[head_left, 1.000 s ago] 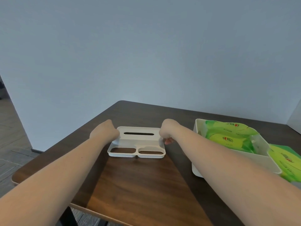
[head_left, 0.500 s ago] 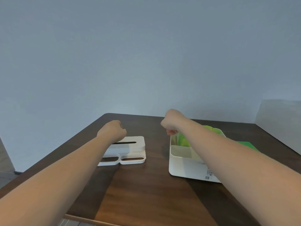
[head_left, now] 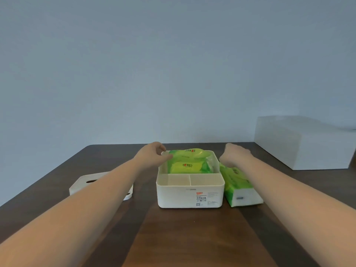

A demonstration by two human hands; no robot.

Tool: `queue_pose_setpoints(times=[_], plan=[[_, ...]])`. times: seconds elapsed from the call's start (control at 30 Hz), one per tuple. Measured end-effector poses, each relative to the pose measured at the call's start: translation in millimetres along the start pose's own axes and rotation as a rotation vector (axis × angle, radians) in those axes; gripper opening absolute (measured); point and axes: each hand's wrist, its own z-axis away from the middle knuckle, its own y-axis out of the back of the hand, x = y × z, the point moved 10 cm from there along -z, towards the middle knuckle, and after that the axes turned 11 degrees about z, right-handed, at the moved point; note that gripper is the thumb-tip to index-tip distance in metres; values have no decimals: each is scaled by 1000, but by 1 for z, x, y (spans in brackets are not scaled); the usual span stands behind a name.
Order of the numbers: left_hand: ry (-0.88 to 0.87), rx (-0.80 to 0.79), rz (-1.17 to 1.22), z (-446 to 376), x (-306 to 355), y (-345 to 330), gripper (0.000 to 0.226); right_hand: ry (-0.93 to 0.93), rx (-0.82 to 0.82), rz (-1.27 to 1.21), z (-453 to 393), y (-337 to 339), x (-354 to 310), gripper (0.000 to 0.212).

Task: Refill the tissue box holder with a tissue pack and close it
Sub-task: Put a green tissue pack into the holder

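Note:
The white tissue box holder stands open in the middle of the dark wooden table, with two small bare compartments at its front. Green tissue packs fill its rear compartment. My left hand rests at the holder's far left corner, fingers touching the top green pack. My right hand hovers just right of the holder, fingers curled, above another green tissue pack lying on the table. The white lid lies flat at the left, partly hidden by my left forearm.
A large white box sits at the table's back right. The table's left edge runs diagonally, and a plain wall rises behind the far edge.
Both hands left the lid, which now lies at the left. The view turned right, and my hands moved to the holder, the left reaching the packs inside.

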Motion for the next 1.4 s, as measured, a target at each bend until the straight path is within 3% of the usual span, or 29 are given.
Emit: queue_pose_setpoints(times=[0.17,0.27,0.47,0.53,0.7,0.87,1.03,1.2,1.4], plan=[[-42,-57,-76,-7,7,-18,50,2,-148,88,5,-23,20,73],[-57,-28,-118,-9,7,-20,40,23,-247,82,7,-35,23,93],[-70,72,-93,-13,6,-15,14,57,-270,122,-1,-45,24,113],[-84,156,42,-14,13,-3,5,58,-224,114,-4,-45,25,112],[-88,391,379,-13,17,38,20,33,-154,71,-10,-36,30,98],[-16,574,225,-18,-2,66,16,-5,-56,29,-16,-18,37,93],[120,514,-22,-34,-40,66,24,-21,125,-117,-25,26,37,98],[151,466,-88,-56,-65,52,28,108,230,-192,-29,69,4,103],[141,359,-120,-80,-81,14,29,374,244,-10,-18,81,-61,100]])
